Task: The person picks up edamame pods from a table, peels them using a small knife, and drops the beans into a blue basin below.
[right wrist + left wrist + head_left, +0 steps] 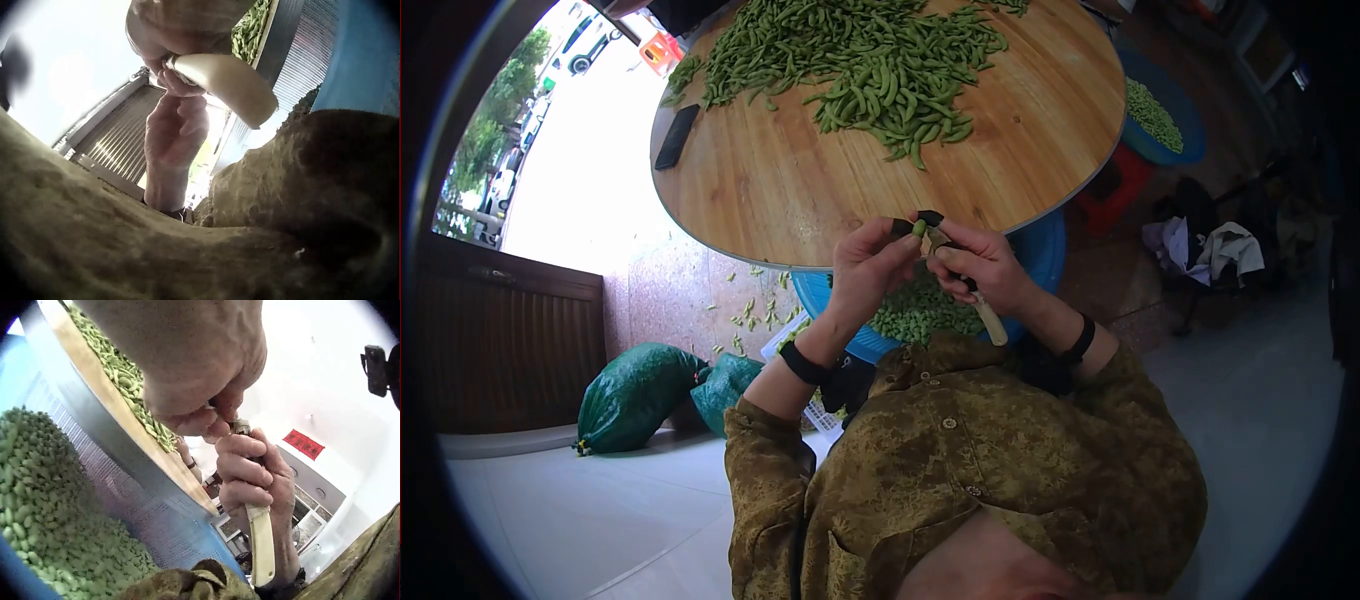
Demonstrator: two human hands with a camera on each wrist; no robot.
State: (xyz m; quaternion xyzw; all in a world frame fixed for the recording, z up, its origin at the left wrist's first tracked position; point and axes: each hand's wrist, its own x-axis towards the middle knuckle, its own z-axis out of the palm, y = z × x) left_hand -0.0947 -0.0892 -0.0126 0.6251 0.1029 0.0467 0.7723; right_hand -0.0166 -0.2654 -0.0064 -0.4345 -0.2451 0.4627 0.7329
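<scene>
Over the near table edge, my left hand (868, 264) pinches a small green bean pod (919, 229) between thumb and fingers. Close beside it, my right hand (992, 270) grips a small knife with a cream handle (991, 318). The handle's end sticks out below the curled fingers, and in the left wrist view the handle (261, 544) points down. Most of the blade is hidden by the hands. Dark coverings show at the fingertips of both hands. Beneath the hands, shelled green beans (915, 312) lie in a blue basin (1048, 258).
A heap of green pods (880, 85) covers the far part of the round wooden table (1040, 150). A dark flat object (677, 137) lies at its left. Green sacks (640, 400) stand on the floor at left, and another blue basin (1190, 120) at right.
</scene>
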